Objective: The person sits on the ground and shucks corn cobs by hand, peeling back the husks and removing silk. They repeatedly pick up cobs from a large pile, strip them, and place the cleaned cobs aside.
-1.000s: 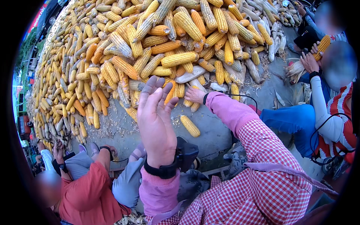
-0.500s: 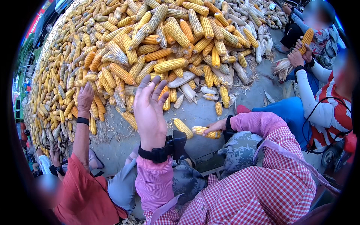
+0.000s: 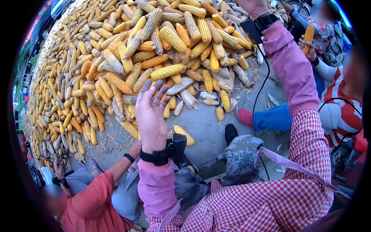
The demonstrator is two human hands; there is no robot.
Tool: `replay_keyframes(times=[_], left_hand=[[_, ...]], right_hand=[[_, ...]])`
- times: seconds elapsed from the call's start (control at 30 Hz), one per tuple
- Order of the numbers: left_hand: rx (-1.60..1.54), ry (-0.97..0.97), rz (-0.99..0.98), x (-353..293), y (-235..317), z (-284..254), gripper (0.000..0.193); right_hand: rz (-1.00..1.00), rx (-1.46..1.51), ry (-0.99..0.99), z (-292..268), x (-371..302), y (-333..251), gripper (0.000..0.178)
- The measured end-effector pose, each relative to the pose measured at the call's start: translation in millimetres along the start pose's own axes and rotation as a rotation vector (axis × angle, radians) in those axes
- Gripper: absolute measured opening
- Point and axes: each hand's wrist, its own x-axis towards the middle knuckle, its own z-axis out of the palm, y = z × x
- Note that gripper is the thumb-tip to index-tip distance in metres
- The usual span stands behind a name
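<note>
My left hand (image 3: 152, 116) is raised with its palm showing and fingers spread, holding nothing. Behind it spreads a large heap of yellow and orange corn cobs (image 3: 168, 71), some with whitish or grey kernels. One loose corn cob (image 3: 184, 135) lies on the concrete just right of my left wrist. My right arm stretches far forward, and my right hand (image 3: 253, 7) is at the upper edge, over the heap's right side. Its fingers are cut off by the picture's edge, so what it holds, if anything, is hidden.
A co-worker in red (image 3: 96, 201) sits at left, one hand low by the heap. Another in red and white (image 3: 332, 116) holds a corn cob (image 3: 308, 38) at right. Pale husks (image 3: 189, 98) lie along the heap's edge. A black cable (image 3: 262, 89) hangs from my right wrist.
My right hand has swung from low near the loose cob to the upper edge; its cob is no longer visible. The left co-worker's hand has drawn back from the heap. My left hand stays raised.
</note>
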Motion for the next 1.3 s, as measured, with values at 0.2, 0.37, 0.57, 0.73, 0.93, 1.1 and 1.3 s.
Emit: replay_keyframes(times=[0.2, 0.37, 0.57, 0.73, 0.93, 1.1, 1.3], left_hand=[[0.02, -0.022, -0.027, 1, 1, -4, 0.042], [0.068, 0.026, -0.024, -1, 5, -4, 0.043], [0.097, 0.001, -0.059, -2, 0, 5, 0.045], [0.085, 0.014, -0.062, 0, 0, 8, 0.044], [0.065, 0.006, -0.061, 4, 1, 4, 0.044], [0.074, -0.002, -0.061, -2, 3, 8, 0.043], [0.076, -0.018, -0.053, -7, -1, 13, 0.044]], right_hand=[[1.056, -0.634, 0.051, -44, -195, 269, 0.045], [1.069, -1.146, 0.204, -64, -243, 375, 0.054], [1.029, -1.486, 0.356, -59, -217, 396, 0.057], [0.838, -1.526, 0.444, -49, -222, 399, 0.063], [0.387, -1.322, 0.223, -22, -238, 375, 0.073], [0.526, -1.04, 0.14, -5, -202, 410, 0.088], [0.681, -0.602, 0.346, -1, -175, 441, 0.078]])
